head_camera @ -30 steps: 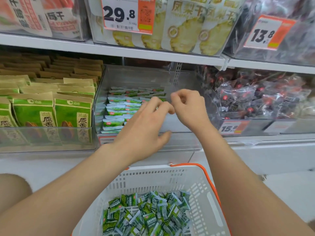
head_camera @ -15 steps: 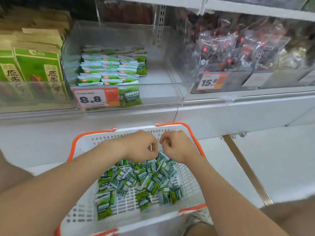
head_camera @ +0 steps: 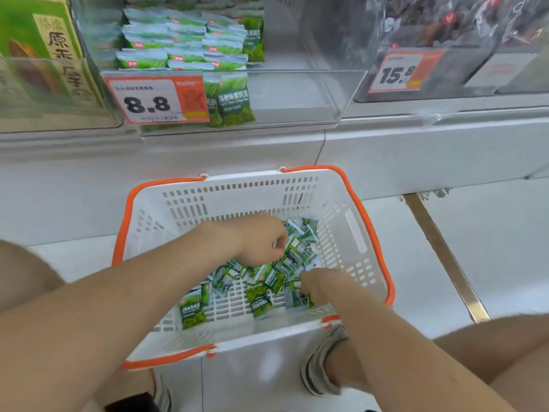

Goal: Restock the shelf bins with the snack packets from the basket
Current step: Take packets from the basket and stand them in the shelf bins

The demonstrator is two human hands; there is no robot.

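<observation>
A white basket (head_camera: 237,188) with an orange rim stands on the floor below the shelf. A loose heap of small green snack packets (head_camera: 267,278) lies in its right half, and one packet (head_camera: 193,310) lies apart at the near left. My left hand (head_camera: 261,239) is down in the basket at the far side of the heap, fingers curled round a packet. My right hand (head_camera: 318,285) is at the near right of the heap, fingertips pinching a packet. Above, a clear shelf bin (head_camera: 297,93) holds stacked green packets (head_camera: 184,40) in its left part.
An 8.8 price tag (head_camera: 157,99) hangs on the bin's front. Large green bags (head_camera: 44,40) fill the bin to the left; a bin of dark-wrapped snacks with a 15.8 tag (head_camera: 398,72) stands to the right. My shoe (head_camera: 320,367) is beside the basket's near edge.
Both hands came down from the shelf bin into the basket. They then moved apart and sank into the packet heap. The view tilted downward.
</observation>
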